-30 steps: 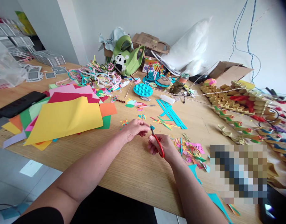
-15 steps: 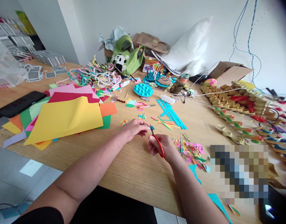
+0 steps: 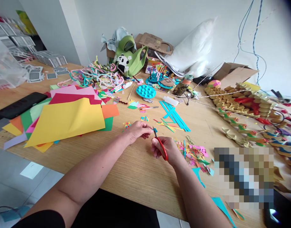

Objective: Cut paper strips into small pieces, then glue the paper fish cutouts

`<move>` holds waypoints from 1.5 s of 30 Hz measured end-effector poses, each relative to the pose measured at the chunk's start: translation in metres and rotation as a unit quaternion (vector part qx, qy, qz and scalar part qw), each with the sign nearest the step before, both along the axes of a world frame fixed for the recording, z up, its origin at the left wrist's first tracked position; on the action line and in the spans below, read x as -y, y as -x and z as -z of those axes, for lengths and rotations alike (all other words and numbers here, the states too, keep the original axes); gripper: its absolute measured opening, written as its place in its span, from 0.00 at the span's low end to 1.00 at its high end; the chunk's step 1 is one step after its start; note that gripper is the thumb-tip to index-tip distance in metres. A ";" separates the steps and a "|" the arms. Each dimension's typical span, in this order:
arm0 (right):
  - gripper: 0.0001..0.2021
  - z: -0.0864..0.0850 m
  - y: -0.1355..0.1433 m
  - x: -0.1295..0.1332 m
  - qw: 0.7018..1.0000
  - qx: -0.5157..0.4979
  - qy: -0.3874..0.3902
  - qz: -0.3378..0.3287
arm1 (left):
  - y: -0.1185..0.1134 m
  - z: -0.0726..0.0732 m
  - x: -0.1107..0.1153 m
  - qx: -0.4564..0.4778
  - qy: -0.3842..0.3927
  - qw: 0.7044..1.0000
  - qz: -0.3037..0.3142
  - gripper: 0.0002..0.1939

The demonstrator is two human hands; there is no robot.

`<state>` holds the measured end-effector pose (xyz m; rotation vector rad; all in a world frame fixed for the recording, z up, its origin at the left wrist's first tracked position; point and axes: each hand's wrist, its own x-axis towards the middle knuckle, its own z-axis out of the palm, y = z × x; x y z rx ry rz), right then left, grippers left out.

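My right hand holds red-handled scissors, their tips pointing up and away from me. A small blue piece of paper shows at the blades. My left hand is pinched just left of the blades, close to that piece; its fingertips hide most of what they grip. Beyond the hands lie small coloured bits, thin paper strips and wider blue strips. Colourful scraps are heaped right of my right hand.
Coloured paper sheets and a black phone lie on the left. Pipe cleaners, a green panda bag and a glass jar stand at the back. Egg-carton pieces cover the right side of the wooden table.
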<state>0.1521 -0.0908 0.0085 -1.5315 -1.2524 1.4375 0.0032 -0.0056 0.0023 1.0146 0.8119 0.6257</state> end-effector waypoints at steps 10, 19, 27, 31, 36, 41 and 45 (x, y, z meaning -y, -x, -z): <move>0.29 -0.003 0.002 0.000 1.000 -0.002 0.009 -0.001 | 0.001 0.000 -0.001 0.001 -0.002 1.000 0.002 0.04; 0.29 -0.004 0.003 0.000 1.000 -0.005 0.012 0.001 | 0.000 0.001 -0.001 0.002 -0.001 1.000 -0.004 0.03; 0.29 -0.006 0.004 0.001 1.000 -0.001 0.016 -0.002 | 0.000 -0.001 -0.001 -0.017 -0.008 1.000 -0.003 0.01; 0.29 -0.003 0.003 0.000 1.000 -0.001 0.018 0.001 | 0.000 -0.001 -0.001 -0.013 -0.004 1.000 -0.007 0.01; 0.29 -0.003 0.002 0.000 1.000 0.000 0.016 0.003 | -0.001 0.001 -0.001 -0.011 -0.004 1.000 0.003 0.04; 0.30 -0.006 0.003 0.000 1.000 0.002 0.016 -0.005 | 0.000 0.002 -0.001 -0.011 -0.002 1.000 0.000 0.03; 0.30 -0.006 0.002 0.001 1.000 0.002 0.014 -0.016 | 0.000 0.001 -0.002 -0.024 -0.011 1.000 0.007 0.02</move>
